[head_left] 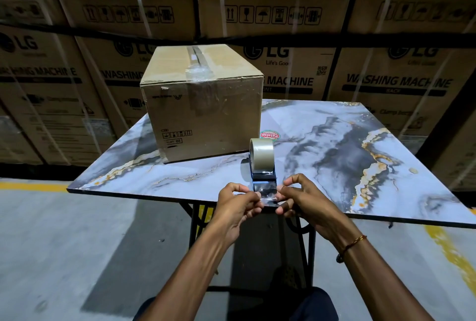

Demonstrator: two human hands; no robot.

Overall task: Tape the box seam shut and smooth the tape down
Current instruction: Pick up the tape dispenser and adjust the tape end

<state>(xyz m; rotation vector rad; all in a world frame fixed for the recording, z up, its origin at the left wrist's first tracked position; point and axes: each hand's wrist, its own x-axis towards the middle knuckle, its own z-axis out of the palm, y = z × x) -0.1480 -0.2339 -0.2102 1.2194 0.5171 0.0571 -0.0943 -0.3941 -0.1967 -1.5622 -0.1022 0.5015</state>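
While both hands (268,199) pinch tape (268,193), the box (203,104) sits beyond them

Marble-patterned table (322,145) bearing cardboard box (206,114), tape dispenser (262,161) and round sticker (269,136)

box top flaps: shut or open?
Shut. The cardboard box has its top flaps lying flat and meeting along the centre seam, with clear tape already over the near end and down the front face.
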